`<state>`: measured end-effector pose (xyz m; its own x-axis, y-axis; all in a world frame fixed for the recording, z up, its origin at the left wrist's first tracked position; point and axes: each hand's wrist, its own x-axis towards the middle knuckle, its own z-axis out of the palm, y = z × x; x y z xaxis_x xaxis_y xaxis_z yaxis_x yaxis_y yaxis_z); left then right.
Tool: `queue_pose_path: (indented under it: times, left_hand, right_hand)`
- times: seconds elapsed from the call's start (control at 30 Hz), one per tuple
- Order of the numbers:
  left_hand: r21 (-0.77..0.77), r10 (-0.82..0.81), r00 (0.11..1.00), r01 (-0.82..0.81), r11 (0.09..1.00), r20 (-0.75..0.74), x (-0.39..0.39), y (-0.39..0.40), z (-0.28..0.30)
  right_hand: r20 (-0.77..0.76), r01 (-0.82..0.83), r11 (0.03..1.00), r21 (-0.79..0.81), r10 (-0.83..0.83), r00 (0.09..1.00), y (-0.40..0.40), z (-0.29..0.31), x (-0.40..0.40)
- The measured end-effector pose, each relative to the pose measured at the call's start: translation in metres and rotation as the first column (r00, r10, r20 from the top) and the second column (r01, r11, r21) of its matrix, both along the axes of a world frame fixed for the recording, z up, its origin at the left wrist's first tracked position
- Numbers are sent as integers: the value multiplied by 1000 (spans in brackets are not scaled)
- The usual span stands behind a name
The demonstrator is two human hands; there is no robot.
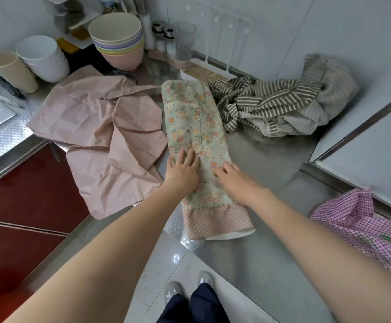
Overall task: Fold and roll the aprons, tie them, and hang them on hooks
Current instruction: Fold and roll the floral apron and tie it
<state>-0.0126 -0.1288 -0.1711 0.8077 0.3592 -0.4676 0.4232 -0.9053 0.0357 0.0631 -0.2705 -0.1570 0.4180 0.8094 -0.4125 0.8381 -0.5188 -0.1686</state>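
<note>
Steel bench (pixel 271 164), corner run, carries the whole lot. Largest piece: pink apron (pixel 92 141), spread loose and creased at left, its near edge hanging over the bench front. Striped apron (pixel 266 101) lies bunched in a heap at far right, touching the floral apron's far corner. Checked apron (pixel 362 227) is crumpled at the near right edge.

Floral apron (pixel 197 127) lies in the middle, folded to a long narrow strip running away from the person, dotted hem nearest and just reaching the bench edge. White hook rack (pixel 215 43) stands beyond its far end, hooks bare.

Left hand (pixel 184 170) lies flat on the strip, fingers straight, pressing. Right hand (pixel 233 178) lies beside it, fingers loosely spread on the cloth; neither grip closes on anything.

Judged stage: fold being smoothed, rolling not begun.

Risks:
- Strip looks wider near than far; a roll may telescope or skew.
- Hem at the edge could slide off once pressure lifts.
- Ties not clearly seen; if trapped inside the fold, nothing is left to tie.
- Striped heap may snag the far end.
</note>
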Motion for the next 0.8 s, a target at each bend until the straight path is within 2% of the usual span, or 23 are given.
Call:
queue_pose_path:
  times: [0.1,0.17,0.23,0.3,0.37,0.4,0.47,0.5,0.53,0.6,0.63,0.7,0.8]
  left_hand:
    - [-3,79,992,-79,997,101,-21,-16,-1]
    - [-55,205,955,-198,979,212,-34,-28,-1]
    - [-214,434,841,-382,899,323,-47,-39,0]
    - [-471,676,665,-508,721,318,-56,-45,2]
    - [-623,801,546,-544,562,246,-65,-49,4]
    - [-663,832,514,-551,507,209,-70,-52,5]
    - [-699,860,484,-559,445,161,-77,-52,7]
    - [-709,871,469,-565,421,143,-81,-53,8]
    - [-718,878,464,-571,398,118,-84,-55,9]
    - [-749,893,449,-578,323,39,-89,-62,16]
    - [-776,905,424,-582,245,-33,-90,-66,18]
    - [-803,910,356,-595,47,-211,-95,-73,25]
    - [-743,814,261,-608,-278,-519,-104,-78,36]
  right_hand:
    - [-127,171,978,-123,-186,974,-11,0,0]
    - [-298,295,936,-190,-342,891,-13,0,-2]
    - [-407,357,913,-198,-407,818,-13,-1,-8]
    - [-505,473,854,-218,-513,694,-15,2,-13]
    - [-535,558,783,-275,-607,588,-16,5,-18]
    - [-503,564,764,-313,-637,584,-18,9,-21]
    - [-449,548,729,-410,-684,575,-22,9,-24]
    - [-455,520,705,-482,-708,539,-26,10,-26]
    - [-498,490,671,-556,-741,450,-30,10,-28]
    - [-643,450,651,-611,-740,198,-35,11,-37]
    - [-719,476,679,-559,-683,130,-34,10,-39]
    - [-840,595,695,-402,-539,62,-31,13,-44]
    - [-918,725,616,-308,-393,-56,-34,17,-47]
